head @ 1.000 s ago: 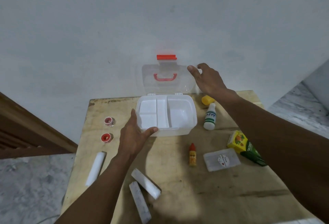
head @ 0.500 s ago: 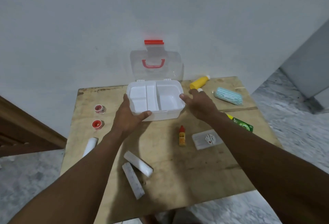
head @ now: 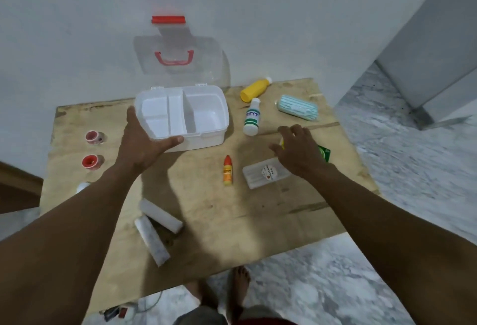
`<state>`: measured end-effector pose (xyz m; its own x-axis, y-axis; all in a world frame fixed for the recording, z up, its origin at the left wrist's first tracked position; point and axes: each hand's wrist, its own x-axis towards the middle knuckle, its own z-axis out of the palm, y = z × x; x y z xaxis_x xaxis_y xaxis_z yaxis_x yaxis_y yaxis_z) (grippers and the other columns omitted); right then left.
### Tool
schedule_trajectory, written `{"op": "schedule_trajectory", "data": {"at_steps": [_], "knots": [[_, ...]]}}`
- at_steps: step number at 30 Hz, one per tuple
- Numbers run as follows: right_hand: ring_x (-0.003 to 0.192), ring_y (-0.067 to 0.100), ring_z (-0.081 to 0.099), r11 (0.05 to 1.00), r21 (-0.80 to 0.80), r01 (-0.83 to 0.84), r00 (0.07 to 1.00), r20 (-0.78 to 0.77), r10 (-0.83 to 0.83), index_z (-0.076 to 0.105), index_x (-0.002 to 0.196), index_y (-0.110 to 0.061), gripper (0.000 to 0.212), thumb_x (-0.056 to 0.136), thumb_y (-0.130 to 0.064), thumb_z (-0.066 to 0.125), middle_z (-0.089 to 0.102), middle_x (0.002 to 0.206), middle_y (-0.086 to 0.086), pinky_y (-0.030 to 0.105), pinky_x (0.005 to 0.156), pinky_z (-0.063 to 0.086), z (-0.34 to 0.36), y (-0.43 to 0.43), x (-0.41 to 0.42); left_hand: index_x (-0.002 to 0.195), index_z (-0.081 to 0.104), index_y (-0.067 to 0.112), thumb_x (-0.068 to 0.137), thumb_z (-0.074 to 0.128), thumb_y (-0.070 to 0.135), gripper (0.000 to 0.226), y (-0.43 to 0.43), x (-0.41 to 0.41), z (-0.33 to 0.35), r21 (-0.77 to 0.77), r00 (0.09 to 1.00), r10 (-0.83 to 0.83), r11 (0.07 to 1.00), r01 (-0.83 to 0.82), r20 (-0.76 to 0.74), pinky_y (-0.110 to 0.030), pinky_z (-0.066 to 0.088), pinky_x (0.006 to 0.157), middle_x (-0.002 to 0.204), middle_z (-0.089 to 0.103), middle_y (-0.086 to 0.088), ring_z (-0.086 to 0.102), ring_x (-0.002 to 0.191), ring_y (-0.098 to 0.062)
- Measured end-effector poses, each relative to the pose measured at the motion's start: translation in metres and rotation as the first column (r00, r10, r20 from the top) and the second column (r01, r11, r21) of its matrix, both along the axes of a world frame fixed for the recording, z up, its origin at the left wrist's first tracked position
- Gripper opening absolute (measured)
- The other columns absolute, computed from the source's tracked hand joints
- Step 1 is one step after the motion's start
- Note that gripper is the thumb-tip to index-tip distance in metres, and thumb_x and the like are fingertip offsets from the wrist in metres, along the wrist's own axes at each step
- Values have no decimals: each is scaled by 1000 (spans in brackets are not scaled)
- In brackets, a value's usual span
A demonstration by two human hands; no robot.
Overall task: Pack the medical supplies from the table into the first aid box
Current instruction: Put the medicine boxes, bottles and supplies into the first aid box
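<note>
We're looking down at the wooden table (head: pixel 206 211), and our left hand (head: pixel 139 144) grips the near left corner of the first aid box (head: pixel 204 115), fingers along its left wall and thumb pressed on the front rim. The box sits toward the back of the table, its clear lid (head: pixel 180 64) standing up against the wall, red handle (head: pixel 174 57) showing through it, every compartment bare white.

Over on the other side, our right hand (head: pixel 299 151) hangs open, fingers spread and curled down, holding nothing, right above the yellow-and-green carton (head: pixel 324 153) it mostly hides. Just in front of it lies the clear flat case (head: pixel 263 176), and beside that the small orange dropper bottle (head: pixel 227 170).

Right of the box, the white bottle (head: pixel 251 118) lies on its side, the yellow bottle (head: pixel 254 90) behind it, the teal striped pack (head: pixel 296 106) further right.

Down the left edge we've got two red tape rolls (head: pixel 94 137), one behind the other. Near us, two white bandage rolls (head: pixel 160 215) lie touching, one slanted over the other's end. A third white roll (head: pixel 83 186) peeks out beside our left forearm.
</note>
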<state>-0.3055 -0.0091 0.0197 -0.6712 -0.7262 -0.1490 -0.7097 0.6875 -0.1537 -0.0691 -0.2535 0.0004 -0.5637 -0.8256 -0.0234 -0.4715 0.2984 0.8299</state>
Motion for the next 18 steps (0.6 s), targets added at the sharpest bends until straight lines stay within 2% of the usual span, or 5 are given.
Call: {"op": "schedule_trajectory", "data": {"at_steps": [2, 4, 6, 9, 18], "knots": [[125, 40, 43, 999, 22, 28, 1000, -8, -27, 45, 140, -13, 60, 90, -44, 61, 47, 137, 20, 47, 98, 43, 1, 14, -8, 146, 20, 17, 66, 89, 36, 108, 3, -1, -1, -7, 1000, 7, 1000, -7, 8, -31, 37, 94, 141, 41, 2, 40, 123, -16], [125, 39, 43, 998, 50, 39, 999, -1, -39, 41, 142, -13, 67, 87, -44, 63, 45, 140, 19, 47, 97, 43, 1, 26, -15, 148, 17, 19, 68, 88, 37, 109, 4, -2, -1, 0, 999, 19, 1000, -19, 31, -31, 36, 94, 145, 40, -2, 42, 127, -23], [126, 39, 43, 996, 85, 39, 999, 13, -40, 37, 145, -12, 74, 85, -46, 64, 44, 141, 19, 47, 98, 43, 0, 37, -21, 149, 15, 21, 67, 87, 41, 111, 3, -1, -1, 7, 998, 34, 999, -35, 45, -35, 38, 96, 148, 39, -4, 42, 131, -30], [125, 39, 44, 990, 140, 34, 999, 5, -35, 31, 147, -9, 80, 86, -48, 63, 43, 142, 19, 48, 98, 44, -5, 49, -27, 150, 15, 25, 65, 87, 45, 113, 2, 0, -3, 13, 997, 50, 999, -51, 62, -40, 40, 98, 146, 41, -2, 44, 130, -32], [123, 37, 45, 987, 156, 46, 999, -11, -45, 33, 144, -3, 67, 90, -28, 63, 44, 138, 18, 48, 94, 46, -12, 47, -31, 148, 17, 26, 66, 88, 43, 110, 0, 1, -5, 11, 997, 48, 999, -49, 54, -38, 39, 96, 145, 41, -1, 45, 128, -31]]}}
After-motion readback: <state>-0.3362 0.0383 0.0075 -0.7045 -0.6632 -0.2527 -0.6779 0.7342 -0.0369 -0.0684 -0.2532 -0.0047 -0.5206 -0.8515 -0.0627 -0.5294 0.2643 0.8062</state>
